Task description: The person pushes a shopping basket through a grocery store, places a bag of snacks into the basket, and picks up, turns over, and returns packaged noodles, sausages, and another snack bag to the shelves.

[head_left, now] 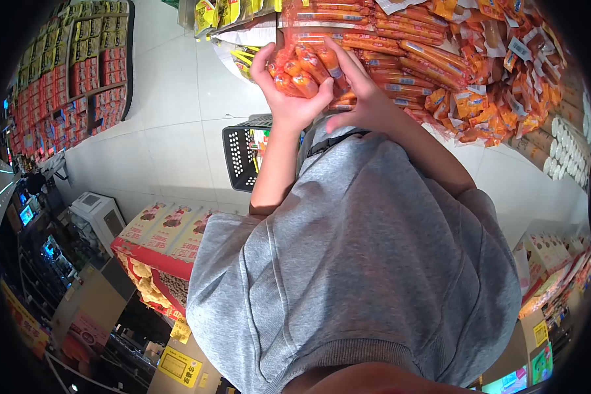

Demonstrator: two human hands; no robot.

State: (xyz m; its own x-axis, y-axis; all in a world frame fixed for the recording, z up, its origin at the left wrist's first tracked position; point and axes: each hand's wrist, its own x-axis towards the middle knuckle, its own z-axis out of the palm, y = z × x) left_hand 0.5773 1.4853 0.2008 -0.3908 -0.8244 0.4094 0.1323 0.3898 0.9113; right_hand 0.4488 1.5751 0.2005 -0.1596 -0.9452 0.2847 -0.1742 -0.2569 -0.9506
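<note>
A bundle of sausages point(305, 69) in shiny orange-red wrappers is between my two hands, above the front edge of the sausage display. My left hand point(287, 98) curls around its left and near side, with the thumb pressed against the near ends. On the other side, the fingers of my right hand point(361, 88) lie along the bundle's right edge, while that thumb stands apart from it below. Long rows of similar orange sausages point(400, 56) lie right behind and beside the bundle. The undersides of the fingers are partly hidden.
A dark shopping basket point(233, 157) with some goods stands on the floor at my left. Yellow packets point(230, 10) lie at the display's left end. Orange bagged snacks point(486, 105) pile up to the right. A shelf of packets point(72, 72) stands far left; boxes point(164, 230) are behind me.
</note>
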